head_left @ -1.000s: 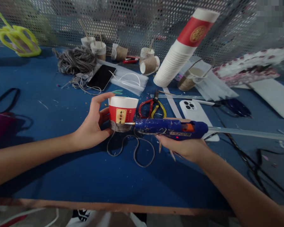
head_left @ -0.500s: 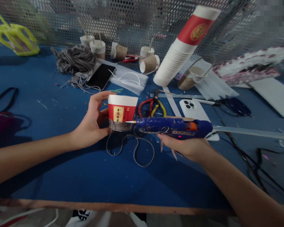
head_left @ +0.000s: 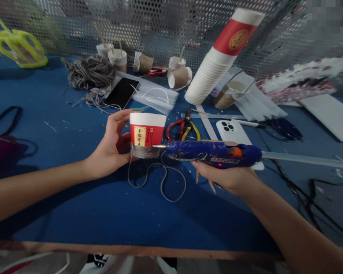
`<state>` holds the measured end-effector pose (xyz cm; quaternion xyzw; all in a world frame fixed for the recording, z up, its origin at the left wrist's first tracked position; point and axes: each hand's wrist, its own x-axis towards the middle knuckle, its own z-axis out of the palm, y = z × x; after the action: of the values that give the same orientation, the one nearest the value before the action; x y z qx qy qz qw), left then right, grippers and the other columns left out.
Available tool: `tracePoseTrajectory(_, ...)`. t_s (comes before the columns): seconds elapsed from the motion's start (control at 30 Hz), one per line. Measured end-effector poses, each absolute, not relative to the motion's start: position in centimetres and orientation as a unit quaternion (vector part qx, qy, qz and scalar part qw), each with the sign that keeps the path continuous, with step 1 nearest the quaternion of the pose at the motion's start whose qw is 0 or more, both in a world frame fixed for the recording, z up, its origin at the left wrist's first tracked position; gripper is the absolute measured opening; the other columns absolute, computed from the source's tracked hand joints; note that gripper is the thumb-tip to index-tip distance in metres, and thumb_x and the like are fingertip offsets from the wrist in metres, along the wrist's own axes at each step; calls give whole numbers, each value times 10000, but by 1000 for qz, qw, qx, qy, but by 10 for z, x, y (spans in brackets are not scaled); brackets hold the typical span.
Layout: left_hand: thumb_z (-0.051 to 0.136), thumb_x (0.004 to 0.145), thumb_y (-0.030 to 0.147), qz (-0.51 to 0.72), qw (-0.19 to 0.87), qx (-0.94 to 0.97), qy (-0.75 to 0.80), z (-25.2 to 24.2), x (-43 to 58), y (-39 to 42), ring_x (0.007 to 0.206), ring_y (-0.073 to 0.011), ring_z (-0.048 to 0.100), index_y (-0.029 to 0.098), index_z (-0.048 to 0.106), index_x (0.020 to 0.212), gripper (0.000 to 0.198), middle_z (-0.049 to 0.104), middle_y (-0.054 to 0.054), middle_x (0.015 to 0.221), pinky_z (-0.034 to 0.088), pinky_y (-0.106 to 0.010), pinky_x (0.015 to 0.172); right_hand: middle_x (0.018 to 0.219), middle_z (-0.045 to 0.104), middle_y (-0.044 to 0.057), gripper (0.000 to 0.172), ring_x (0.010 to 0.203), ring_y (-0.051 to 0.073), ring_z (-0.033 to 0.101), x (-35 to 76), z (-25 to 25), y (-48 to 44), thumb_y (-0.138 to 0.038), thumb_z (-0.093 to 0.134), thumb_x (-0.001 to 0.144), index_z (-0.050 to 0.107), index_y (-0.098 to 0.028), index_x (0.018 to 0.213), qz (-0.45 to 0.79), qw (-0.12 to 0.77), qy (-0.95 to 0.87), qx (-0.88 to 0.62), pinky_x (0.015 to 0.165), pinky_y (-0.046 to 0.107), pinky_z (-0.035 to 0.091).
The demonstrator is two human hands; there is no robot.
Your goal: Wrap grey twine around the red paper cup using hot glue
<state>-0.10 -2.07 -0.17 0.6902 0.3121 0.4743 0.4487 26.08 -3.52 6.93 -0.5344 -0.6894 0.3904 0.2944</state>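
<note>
1. l. hand [head_left: 105, 148] is curled round the l. side of the red & white paper cup [head_left: 150, 133], thumb low, forefinger up by the rim; prob. held from that side so the front & r. wall stay free.
2. cup is upright, mid-table in front of the person, w/ grey string [head_left: 145, 152] wound round its base; can't tell if it rests on the table or sits just off it.
3. string's loose end trails in loops on the near side, prob. left slack so it doesn't tug.
4. r. hand [head_left: 228, 179] is clamped on the blue glue gun [head_left: 205, 152], held level so the nozzle meets the cup just above the wound string; touching or a hair off, can't tell.
5. gun's red light is on; a clear glue stick [head_left: 305, 158] pokes out the back, pointing away from the cup, so prob. out of the way.
6. red-&-yellow-handled tool [head_left: 188, 115] lies just behind the gun, handy for the r. hand i'd guess; white phone [head_left: 237, 133] next to it.
7. table [head_left: 103, 213] is blue, scuffed, w/ bits of scrap & a brown front edge.
8. at the back: yarn heap [head_left: 91, 72], black phone [head_left: 122, 93], small brown cups [head_left: 178, 78], tall leaning cup stack [head_left: 214, 72].
9. behind it all, a grey perforated screen [head_left: 160, 23]; room beyond too blurry to make out.
</note>
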Motion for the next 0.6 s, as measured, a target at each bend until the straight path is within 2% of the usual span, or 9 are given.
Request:
tracePoseTrajectory(0.13, 778, 673, 141, 489, 493, 642, 324, 5, 3, -24, 1046, -219, 666, 364, 342, 1268, 771, 349, -47, 1499, 647, -352, 773, 502, 599, -37, 80, 460, 154, 598, 259, 72, -35, -268, 653, 608, 580, -236, 597, 386, 301, -691, -532, 483, 276, 544)
tracePoseTrajectory(0.27, 810, 620, 136, 499, 532, 586, 354, 14, 9, -28, 1020, -217, 670, 319, 379, 1204, 748, 390, -56, 1475, 632, -317, 741, 465, 562, -52, 93, 448, 159, 597, 258, 71, -35, -268, 648, 607, 566, -247, 567, 382, 308, -695, -525, 457, 275, 541)
tracePoseTrajectory(0.4, 819, 592, 113, 505, 547, 568, 351, 17, 11, -27, 1002, -205, 672, 325, 391, 1179, 758, 403, -35, 1466, 622, -304, 722, 483, 592, -47, 74, 451, 156, 605, 258, 69, -35, -262, 656, 601, 586, -246, 584, 388, 313, -689, -526, 465, 272, 550)
tracePoseTrajectory(0.6, 843, 567, 150, 506, 544, 568, 354, 15, 10, -26, 1042, -249, 667, 320, 407, 1189, 779, 472, -40, 1409, 618, -309, 677, 487, 596, -52, 94, 440, 159, 613, 261, 67, -34, -241, 655, 628, 570, -253, 591, 393, 316, -703, -502, 451, 270, 560)
